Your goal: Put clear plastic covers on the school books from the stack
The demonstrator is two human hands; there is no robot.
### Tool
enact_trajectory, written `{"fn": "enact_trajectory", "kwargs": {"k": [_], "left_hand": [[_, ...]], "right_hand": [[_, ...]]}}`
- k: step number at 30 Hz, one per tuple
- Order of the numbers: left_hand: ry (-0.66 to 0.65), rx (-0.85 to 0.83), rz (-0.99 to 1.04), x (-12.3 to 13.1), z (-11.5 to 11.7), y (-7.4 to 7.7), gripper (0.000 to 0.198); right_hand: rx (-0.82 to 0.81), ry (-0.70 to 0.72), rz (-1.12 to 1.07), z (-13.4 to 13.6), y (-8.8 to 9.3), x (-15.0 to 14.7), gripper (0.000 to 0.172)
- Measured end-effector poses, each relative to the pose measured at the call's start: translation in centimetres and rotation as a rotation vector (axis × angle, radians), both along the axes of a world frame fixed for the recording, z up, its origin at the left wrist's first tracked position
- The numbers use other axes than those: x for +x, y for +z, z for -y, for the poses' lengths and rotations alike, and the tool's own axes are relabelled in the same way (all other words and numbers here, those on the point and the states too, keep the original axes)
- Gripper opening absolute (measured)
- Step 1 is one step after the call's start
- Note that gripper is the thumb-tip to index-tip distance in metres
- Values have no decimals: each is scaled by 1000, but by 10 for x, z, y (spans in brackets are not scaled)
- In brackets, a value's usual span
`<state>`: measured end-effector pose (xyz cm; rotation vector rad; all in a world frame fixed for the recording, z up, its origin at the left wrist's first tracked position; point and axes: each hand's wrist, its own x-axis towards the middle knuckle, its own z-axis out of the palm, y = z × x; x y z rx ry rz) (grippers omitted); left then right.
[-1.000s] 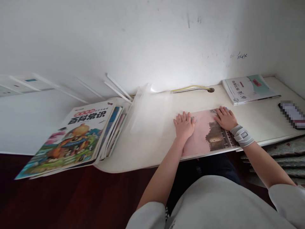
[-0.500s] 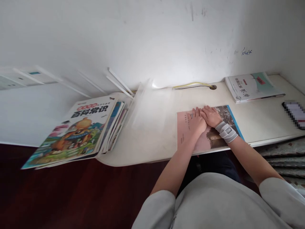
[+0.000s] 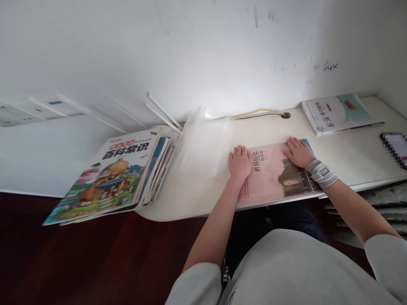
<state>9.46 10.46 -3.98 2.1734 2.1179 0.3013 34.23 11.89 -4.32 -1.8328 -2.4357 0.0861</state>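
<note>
white wall fills the upper part of my head view, with some dark marks and a little blue handwriting at right. below it is a long pale desk, and under its edge one sees a dark red floor.

directly before me, at the near edge of the desk, lies a pink book, closed and flat, with a building on the cover and a dark title running sideways to me. my left hand rests at its left edge, palm down, the fingers nearly straight and only slightly apart. my right hand lies flat on the far right part of the cover, fingers a bit spread; neither hand is gripping. around my right wrist is a grey band.

to the left leans a row of books, and just beside it is a translucent piece. at far right are other books and a blurred phone.
</note>
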Motion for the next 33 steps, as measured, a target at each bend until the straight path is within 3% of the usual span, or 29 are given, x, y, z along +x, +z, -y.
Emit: {"fn": "enact_trajectory", "kwargs": {"k": [5,8,10,14,16,19,23,27,33], "left_hand": [[117,99,28,1,3,0,59],[103,106,146,0,1,3,57],[110,99,314,-6,-3,5,55],[269,81,860,-22,-12,9,56],[309,60,1018,-27,-16,10,60],[287,11,1094,-29,-20,12,65],[139,-75,1280,-29,-23,18,72],[50,-116,1418,-34,-25,25,57],[75,-83,1439,-36,-21,26,43]], "right_hand": [[10,-40,-12,-1,-1,-2,60],[11,-60,-5,0,-1,-3,60],[20,-70,-5,1,-1,-4,60],[89,-47,2,3,-1,-9,56],[130,-5,14,4,0,-13,54],[152,72,28,3,5,-20,51],[154,168,-7,-4,12,-27,50],[191,225,-71,-16,17,-29,48],[230,303,-154,-30,29,-7,43]]}}
